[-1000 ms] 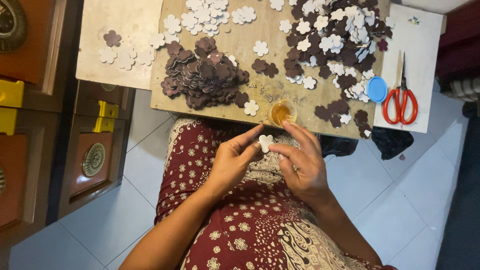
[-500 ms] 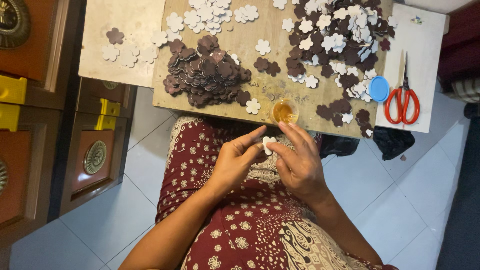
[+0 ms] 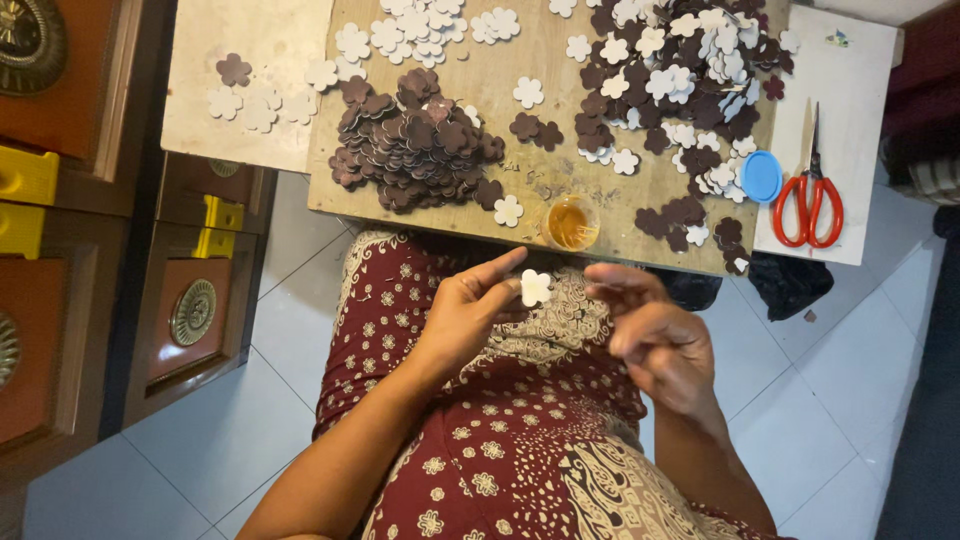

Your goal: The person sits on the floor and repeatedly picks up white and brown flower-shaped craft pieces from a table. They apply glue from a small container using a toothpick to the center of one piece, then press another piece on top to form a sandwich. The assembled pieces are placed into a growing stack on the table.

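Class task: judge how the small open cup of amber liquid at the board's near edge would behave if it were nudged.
The cup of amber liquid has no lid, so a nudge would probably slop it. It stands at the wooden board's near edge and could well go over onto the lap. It looks small and light, so it likely slides or tips easily.

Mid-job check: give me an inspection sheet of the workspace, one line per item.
Surface: wooden board, pale slab to its left.
Job's things: white flower cutout pinched in left hand; small cup of amber liquid at board edge.
Clutter: brown flower pile, mixed flower pile, blue lid, red scissors.
Grippers: right hand apart from the cutout, empty.
Cables: nothing seen.
Surroundings: tiled floor, wooden cabinet at left.
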`<state>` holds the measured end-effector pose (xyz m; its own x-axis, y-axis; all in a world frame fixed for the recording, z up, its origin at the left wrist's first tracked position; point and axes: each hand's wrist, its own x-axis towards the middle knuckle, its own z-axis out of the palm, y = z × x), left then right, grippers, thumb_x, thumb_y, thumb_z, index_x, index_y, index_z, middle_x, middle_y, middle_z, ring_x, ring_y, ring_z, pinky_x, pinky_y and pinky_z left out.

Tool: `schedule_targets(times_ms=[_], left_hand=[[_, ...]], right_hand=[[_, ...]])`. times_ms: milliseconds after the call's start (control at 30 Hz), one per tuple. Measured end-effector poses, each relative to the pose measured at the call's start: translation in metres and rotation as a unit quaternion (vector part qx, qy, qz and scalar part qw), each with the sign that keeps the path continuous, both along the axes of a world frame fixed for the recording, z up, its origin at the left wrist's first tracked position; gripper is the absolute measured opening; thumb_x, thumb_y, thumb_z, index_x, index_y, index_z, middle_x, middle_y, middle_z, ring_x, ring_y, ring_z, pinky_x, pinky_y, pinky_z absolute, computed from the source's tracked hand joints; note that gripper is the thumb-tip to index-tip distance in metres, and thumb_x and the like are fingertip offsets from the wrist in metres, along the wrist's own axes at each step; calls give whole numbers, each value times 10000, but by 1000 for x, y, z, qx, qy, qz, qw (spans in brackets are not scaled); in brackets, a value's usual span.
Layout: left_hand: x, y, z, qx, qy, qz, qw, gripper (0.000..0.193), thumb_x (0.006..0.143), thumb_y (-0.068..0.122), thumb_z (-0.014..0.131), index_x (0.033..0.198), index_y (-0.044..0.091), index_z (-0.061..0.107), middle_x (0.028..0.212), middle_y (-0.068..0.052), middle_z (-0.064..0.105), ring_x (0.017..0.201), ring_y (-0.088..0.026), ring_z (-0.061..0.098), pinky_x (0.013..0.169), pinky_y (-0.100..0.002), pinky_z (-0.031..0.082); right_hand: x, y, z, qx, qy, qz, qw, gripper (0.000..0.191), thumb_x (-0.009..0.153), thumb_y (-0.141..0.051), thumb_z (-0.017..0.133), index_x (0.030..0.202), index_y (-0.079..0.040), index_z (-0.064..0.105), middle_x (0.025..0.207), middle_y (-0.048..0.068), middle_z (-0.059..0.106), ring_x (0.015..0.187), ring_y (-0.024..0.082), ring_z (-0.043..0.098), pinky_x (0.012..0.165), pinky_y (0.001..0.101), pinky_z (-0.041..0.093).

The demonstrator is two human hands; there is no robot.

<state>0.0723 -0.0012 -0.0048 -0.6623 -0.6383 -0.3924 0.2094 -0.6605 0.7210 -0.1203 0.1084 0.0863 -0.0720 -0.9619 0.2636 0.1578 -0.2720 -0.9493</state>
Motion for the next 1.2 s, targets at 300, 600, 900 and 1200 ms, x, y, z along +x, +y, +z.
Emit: schedule_targets(times_ms=[300,600,900,1200], left_hand=[[-2,-3,0,77,16,-80,994,543,999,108,599,1526,29,497,1083,-97,740,867,-128,709,782,-278,595],[-20,-32,11,-71,-103,-123,985,397,1043,204,601,1406,53,658,962,-163,728,774,-151,664,708,-290,573],[-102,-147,35,-529,-339,23,777,219,949,184,655,1104,86,776,962,-178,748,893,-378,719,787,-460,567],[-146,-189,38,-614,-451,3,647,116,800,94,682,892,47,735,1008,-171,682,913,-389,686,804,-489,560]], right_hand=[[15,-11,-21,46,373,-160,913,538,898,-12,776,1395,-40,572,1173,77,737,1127,163,698,1016,318,557],[4,-7,-37,101,248,-204,942,591,899,25,771,1440,-28,539,1052,49,737,1008,90,670,993,252,508],[-4,-8,-36,171,184,-308,917,561,893,32,751,1419,-30,566,1022,41,734,736,-3,543,625,155,426],[-10,0,-37,166,220,-316,908,549,902,13,757,1418,-34,575,1030,47,746,875,12,614,802,169,476]])
